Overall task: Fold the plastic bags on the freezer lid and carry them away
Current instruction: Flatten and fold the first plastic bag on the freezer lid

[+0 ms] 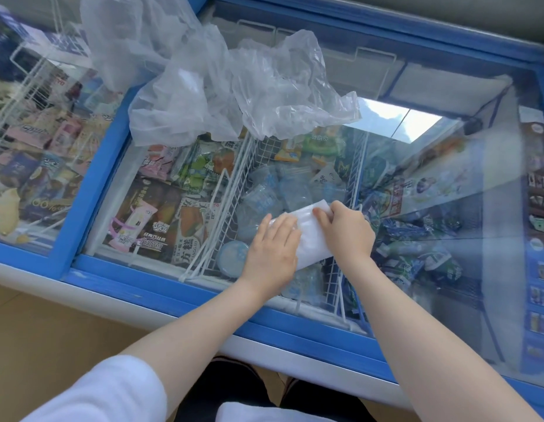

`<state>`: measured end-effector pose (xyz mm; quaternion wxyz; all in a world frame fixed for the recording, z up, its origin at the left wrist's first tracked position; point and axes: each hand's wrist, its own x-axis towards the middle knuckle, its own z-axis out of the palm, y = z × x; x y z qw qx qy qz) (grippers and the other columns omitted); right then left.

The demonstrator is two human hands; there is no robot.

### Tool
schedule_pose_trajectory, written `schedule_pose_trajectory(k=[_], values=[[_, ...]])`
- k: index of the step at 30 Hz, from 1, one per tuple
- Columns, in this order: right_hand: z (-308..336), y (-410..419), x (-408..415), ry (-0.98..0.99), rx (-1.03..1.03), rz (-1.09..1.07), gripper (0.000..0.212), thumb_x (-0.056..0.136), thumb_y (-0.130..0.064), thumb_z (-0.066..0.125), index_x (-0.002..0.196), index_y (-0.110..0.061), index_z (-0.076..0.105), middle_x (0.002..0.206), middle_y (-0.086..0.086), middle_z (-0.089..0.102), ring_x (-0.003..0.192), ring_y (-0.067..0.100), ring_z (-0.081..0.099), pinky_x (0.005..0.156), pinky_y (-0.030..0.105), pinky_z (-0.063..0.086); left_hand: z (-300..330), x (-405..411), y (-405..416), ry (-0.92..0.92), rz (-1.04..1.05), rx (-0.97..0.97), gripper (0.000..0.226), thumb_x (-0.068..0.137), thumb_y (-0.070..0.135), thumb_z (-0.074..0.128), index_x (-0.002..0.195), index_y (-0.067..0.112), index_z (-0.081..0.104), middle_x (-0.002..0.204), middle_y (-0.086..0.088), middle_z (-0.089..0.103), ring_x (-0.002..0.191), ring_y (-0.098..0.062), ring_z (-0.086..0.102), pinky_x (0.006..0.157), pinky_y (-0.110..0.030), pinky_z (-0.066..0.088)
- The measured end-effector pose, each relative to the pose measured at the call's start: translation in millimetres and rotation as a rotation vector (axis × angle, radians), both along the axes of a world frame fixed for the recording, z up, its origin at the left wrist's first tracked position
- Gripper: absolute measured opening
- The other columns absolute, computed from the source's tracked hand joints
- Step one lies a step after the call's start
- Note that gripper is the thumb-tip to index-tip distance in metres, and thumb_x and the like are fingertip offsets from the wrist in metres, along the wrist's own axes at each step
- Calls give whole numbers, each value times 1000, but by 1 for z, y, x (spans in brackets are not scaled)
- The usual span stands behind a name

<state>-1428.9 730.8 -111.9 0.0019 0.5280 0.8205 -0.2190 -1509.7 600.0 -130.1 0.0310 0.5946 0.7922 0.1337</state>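
Observation:
A small folded white plastic bag lies flat on the glass freezer lid, near its front edge. My left hand presses palm-down on the bag's left part, fingers together. My right hand pinches the bag's far right corner between thumb and fingers. Behind them, a heap of loose, crumpled clear plastic bags sprawls over the lid and reaches up to the far left.
The freezer has blue frames and sliding glass panes; wire baskets of ice cream packets and water bottles show beneath. A tan floor lies in front of the freezer. Dark shoes are at the bottom edge.

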Motion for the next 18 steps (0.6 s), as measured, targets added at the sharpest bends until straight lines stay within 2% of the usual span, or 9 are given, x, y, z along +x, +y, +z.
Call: schedule_pose_trajectory(k=[3, 6, 7, 9, 11, 13, 14, 16, 18], values=[[3, 0, 1, -54, 10, 6, 39, 94, -49, 42, 81, -12, 42, 78, 10, 56, 77, 33, 57, 60, 33, 38, -10, 6, -7, -53, 38, -131, 47, 86, 36, 35, 122, 6, 44, 139, -21, 44, 132, -29, 35, 111, -38, 11], [7, -1, -2, -109, 39, -20, 40, 92, -49, 46, 103, -10, 46, 95, 13, 64, 87, 34, 61, 67, 37, 42, -10, 4, -9, -79, 77, -232, 66, 86, 45, 33, 138, 4, 30, 145, -20, 36, 135, -27, 22, 112, -33, 2], [8, -2, -2, -110, 116, 8, 40, 92, -44, 50, 111, -9, 47, 102, 13, 64, 94, 34, 59, 73, 39, 42, -9, 4, -8, -80, 82, -248, 68, 86, 47, 33, 139, 4, 28, 145, -20, 35, 135, -26, 21, 112, -34, 3], [8, -10, -3, 18, 387, 168, 42, 87, -28, 59, 121, -5, 50, 118, 15, 60, 112, 34, 50, 94, 44, 36, -9, 5, -7, -80, 80, -278, 69, 86, 49, 31, 139, 4, 28, 146, -19, 35, 136, -27, 23, 112, -36, 6], [10, -23, -5, 267, 505, 498, 50, 83, -18, 60, 129, -4, 45, 135, 17, 50, 128, 31, 34, 110, 42, 21, -5, 7, -7, -90, 91, -281, 70, 86, 49, 30, 139, 3, 30, 145, -18, 36, 136, -29, 30, 112, -36, 9], [10, -41, -8, 378, 360, 839, 55, 92, -23, 50, 139, -3, 32, 149, 13, 31, 139, 27, 21, 116, 39, 13, -3, 8, -9, -122, 149, -269, 66, 88, 35, 40, 142, 1, 26, 149, -17, 30, 138, -30, 29, 113, -34, 9], [7, -48, -9, 361, 255, 924, 56, 97, -32, 39, 143, -4, 26, 153, 10, 21, 142, 24, 15, 116, 38, 12, -3, 7, -8, -180, 181, -271, 67, 88, 26, 46, 144, -1, 21, 151, -17, 25, 139, -29, 24, 114, -31, 8], [-5, -51, -5, 255, 119, 939, 64, 98, -47, 17, 147, -5, 19, 154, 6, 11, 144, 21, 11, 116, 39, 11, 0, 5, -7, -166, 180, -319, 66, 88, 25, 38, 144, 1, 13, 151, -17, 23, 140, -27, 20, 114, -31, -1], [-17, -45, 4, 142, 141, 912, 69, 97, -51, 7, 146, -5, 22, 154, 6, 15, 143, 21, 17, 113, 39, 15, -5, 2, -9, -147, 113, -337, 68, 80, 35, 32, 138, -1, 28, 140, -20, 43, 131, -31, 40, 116, -32, -5]])
